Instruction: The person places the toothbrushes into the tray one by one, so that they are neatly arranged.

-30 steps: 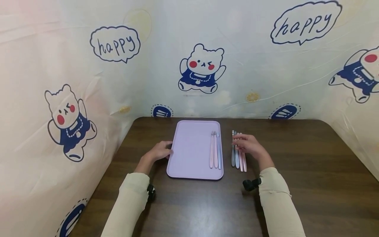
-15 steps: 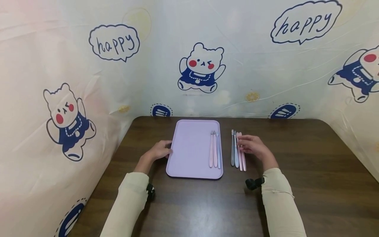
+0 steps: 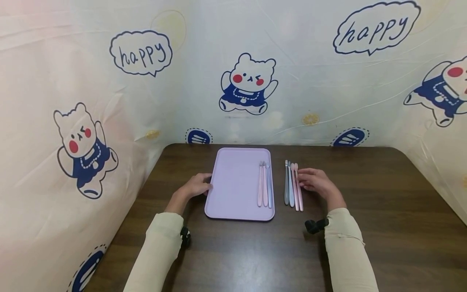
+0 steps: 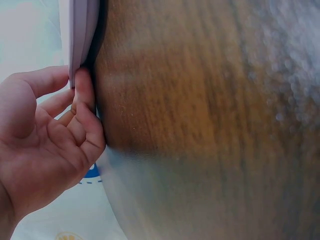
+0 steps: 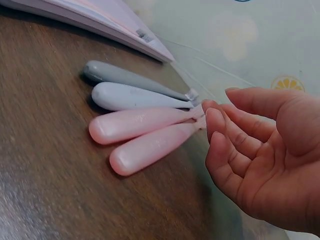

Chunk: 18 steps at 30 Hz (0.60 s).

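A lilac tray [image 3: 233, 182] lies on the table, and my left hand [image 3: 197, 185] pinches its left edge. In the left wrist view, the thumb is on top of the rim and fingers are beneath it. Two pink toothbrushes and a blue one [image 3: 269, 186] lie along the tray's right side. Right of the tray, a grey toothbrush [image 5: 135, 77], a light blue toothbrush [image 5: 135, 97] and two pink toothbrushes [image 5: 155, 147] lie side by side on the wood. My right hand [image 3: 317, 182], fingers loosely bent and holding nothing, hovers beside the rightmost pink one, overlapping the heads in the right wrist view.
The dark wooden table [image 3: 240, 251] extends in front of the tray and to the right. A printed cloth [image 3: 313, 81] with cartoon bears hangs right behind the table's far edge and along the left side.
My right hand has moved to the right, from over the row of loose toothbrushes to just beside it. The toothbrushes, the tray and my left hand have stayed in place.
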Tool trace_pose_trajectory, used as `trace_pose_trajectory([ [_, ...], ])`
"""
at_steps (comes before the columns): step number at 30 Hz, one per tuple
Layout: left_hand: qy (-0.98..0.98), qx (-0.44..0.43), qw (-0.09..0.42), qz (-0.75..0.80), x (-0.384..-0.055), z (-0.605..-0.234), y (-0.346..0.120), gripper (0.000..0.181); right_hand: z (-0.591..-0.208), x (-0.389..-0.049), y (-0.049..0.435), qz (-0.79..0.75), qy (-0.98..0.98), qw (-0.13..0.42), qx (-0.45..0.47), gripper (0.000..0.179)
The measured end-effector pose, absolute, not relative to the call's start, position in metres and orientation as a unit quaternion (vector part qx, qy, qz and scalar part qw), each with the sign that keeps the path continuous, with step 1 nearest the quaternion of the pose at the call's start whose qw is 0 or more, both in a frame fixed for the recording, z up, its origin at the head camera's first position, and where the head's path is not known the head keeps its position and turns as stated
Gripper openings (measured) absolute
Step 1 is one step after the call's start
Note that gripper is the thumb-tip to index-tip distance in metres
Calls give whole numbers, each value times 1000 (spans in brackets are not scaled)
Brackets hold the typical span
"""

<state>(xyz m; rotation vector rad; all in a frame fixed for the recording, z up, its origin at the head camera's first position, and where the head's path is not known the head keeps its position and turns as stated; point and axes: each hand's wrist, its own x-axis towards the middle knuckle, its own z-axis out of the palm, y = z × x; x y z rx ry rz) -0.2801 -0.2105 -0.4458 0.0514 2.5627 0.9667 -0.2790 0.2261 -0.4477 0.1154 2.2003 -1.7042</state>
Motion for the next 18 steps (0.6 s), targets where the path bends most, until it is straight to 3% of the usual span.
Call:
trace_pose_trajectory([
  [18,919,23,193,343,-281,-448,-211,60,-452,-283,228,-588,785,188,60,52],
])
